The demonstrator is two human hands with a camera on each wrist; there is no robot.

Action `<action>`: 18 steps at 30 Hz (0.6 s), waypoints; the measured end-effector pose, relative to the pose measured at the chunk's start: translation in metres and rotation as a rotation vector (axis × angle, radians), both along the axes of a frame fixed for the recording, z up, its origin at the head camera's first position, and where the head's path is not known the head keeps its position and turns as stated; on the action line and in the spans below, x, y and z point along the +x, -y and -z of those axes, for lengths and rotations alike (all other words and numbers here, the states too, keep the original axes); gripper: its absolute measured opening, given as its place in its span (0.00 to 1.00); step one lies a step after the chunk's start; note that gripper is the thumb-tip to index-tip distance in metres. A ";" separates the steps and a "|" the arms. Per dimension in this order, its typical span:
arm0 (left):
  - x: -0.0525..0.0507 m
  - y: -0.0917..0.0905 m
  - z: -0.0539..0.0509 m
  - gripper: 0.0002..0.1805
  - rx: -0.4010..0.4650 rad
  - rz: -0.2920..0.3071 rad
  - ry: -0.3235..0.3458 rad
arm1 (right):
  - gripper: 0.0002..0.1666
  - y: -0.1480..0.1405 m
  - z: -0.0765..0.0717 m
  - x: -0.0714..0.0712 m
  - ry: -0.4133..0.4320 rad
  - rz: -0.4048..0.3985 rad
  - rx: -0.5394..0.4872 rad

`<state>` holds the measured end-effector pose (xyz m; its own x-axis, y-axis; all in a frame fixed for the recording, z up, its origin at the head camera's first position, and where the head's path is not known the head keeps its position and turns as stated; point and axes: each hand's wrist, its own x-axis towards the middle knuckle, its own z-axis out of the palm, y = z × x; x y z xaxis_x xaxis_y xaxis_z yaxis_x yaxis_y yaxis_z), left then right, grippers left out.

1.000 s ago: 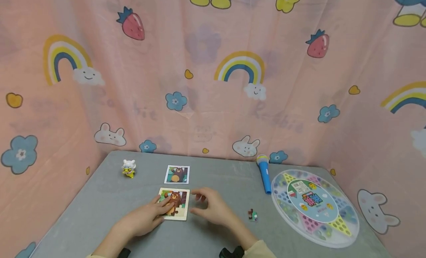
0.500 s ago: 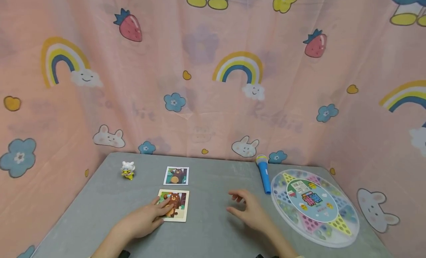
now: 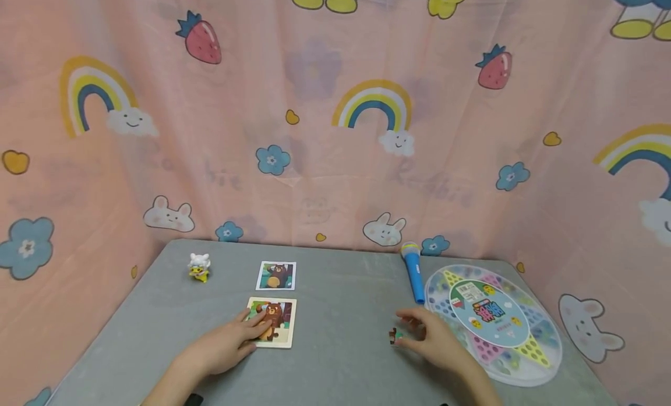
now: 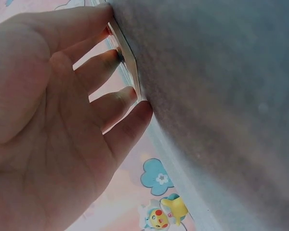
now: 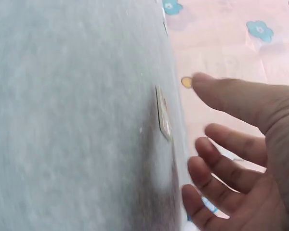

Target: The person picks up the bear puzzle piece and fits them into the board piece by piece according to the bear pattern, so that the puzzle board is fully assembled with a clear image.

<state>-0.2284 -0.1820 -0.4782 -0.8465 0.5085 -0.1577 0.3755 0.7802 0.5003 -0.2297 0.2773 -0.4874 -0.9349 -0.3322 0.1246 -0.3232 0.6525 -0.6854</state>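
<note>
My left hand (image 3: 228,343) lies on the left part of a small wooden jigsaw board (image 3: 285,339) with a bear picture, its fingers covering some of it. A bare light patch shows at the board's lower right. In the left wrist view, the fingertips of the left hand (image 4: 62,101) touch the board's edge (image 4: 130,60). My right hand (image 3: 437,339) hovers at a small brown and green puzzle piece (image 3: 392,336), partly hidden by the thumb. The right wrist view shows the right hand (image 5: 236,159) with loosely bent fingers, apart from the thin flat piece (image 5: 162,113) on the table.
Behind the board lies a bear picture card (image 3: 276,276). A white and yellow figurine (image 3: 199,268) stands at the back left. A blue toy microphone (image 3: 414,275) and a round Chinese checkers board (image 3: 516,368) lie on the right of the grey table (image 3: 335,371).
My right hand has moved right from beside the jigsaw board to the loose puzzle piece. The left hand has stayed on the board.
</note>
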 end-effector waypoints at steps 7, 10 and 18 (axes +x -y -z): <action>0.001 0.000 -0.001 0.27 -0.008 0.020 -0.023 | 0.32 -0.009 0.006 0.000 0.116 -0.055 0.005; 0.001 0.000 0.000 0.27 -0.007 0.024 -0.030 | 0.28 -0.011 0.010 -0.002 0.090 -0.070 0.021; 0.001 -0.001 0.001 0.26 -0.006 0.007 -0.021 | 0.19 -0.012 0.014 -0.003 0.033 -0.073 0.022</action>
<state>-0.2277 -0.1813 -0.4790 -0.8459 0.5136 -0.1434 0.3912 0.7804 0.4877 -0.2323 0.2891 -0.5015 -0.9116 -0.4021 0.0857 -0.3478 0.6431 -0.6822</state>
